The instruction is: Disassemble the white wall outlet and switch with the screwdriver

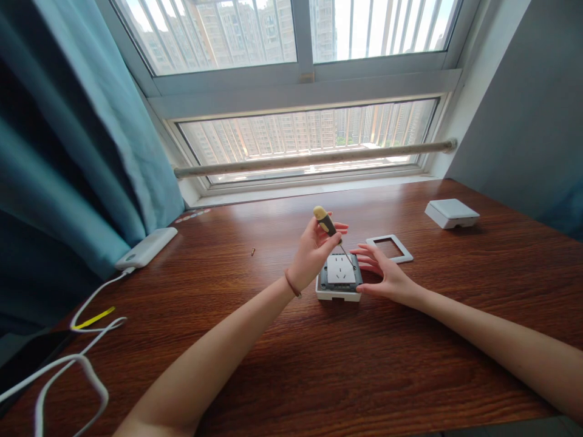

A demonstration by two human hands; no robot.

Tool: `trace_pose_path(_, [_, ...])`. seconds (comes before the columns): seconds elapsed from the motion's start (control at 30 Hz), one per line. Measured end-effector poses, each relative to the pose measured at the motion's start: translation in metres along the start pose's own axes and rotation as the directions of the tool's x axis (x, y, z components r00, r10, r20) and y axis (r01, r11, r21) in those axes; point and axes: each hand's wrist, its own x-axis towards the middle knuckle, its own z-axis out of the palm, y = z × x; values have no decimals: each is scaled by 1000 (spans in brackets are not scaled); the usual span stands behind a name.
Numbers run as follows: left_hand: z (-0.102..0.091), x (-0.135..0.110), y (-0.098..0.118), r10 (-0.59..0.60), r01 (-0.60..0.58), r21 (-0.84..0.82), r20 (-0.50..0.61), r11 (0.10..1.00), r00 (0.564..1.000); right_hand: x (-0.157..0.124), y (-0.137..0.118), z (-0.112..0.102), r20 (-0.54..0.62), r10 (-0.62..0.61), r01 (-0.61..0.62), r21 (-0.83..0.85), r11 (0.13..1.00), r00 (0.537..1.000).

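Observation:
My left hand (314,246) is closed around the black-and-yellow handle of a screwdriver (327,223). Its thin shaft slants down to the right, with the tip at the right side of a wall socket (340,269). The socket has a white face in a dark frame and sits on a white box (337,295) on the table. Against the right side of the socket rests my right hand (387,279), thumb at the near corner and fingers at the far one. Just behind that hand lies a white cover frame (405,253), flat on the wood.
A small brass-coloured screw (253,251) lies left of the socket on the table (255,340). At the back right is a white closed box (453,212). A white power bank (148,247) with a cable (98,291) and a yellow strip (95,317) are on the left, beside the curtain (122,152).

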Motion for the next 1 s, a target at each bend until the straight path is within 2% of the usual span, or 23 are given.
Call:
trace_pose_path(0.2, [-4,1,-4,5,20,269,-94,963,996,0,-2,0,-4,6,-6,-4,1000,1000])
trace_pose_path(0.27, [-5,1,-5,0,32,307,-103,951,995,0,-1,0,-4,6,-6,-5,1000,1000])
trace_pose_path(0.53, [-2,1,-4,-32,35,50,-73,998,997,0,0,0,-4,4,-4,-3,1000,1000])
trace_pose_path(0.7, [1,-1,0,-1,1,-51,8,999,1000,0,1,0,-5,-6,6,-6,1000,1000])
trace_pose_path(0.83, [1,-2,0,8,-8,-7,26,1000,1000,0,1,0,-5,-14,14,-10,1000,1000])
trace_pose_path(1.0, [-2,-1,-5,0,18,241,-71,970,997,0,-1,0,5,-2,2,-14,1000,1000])
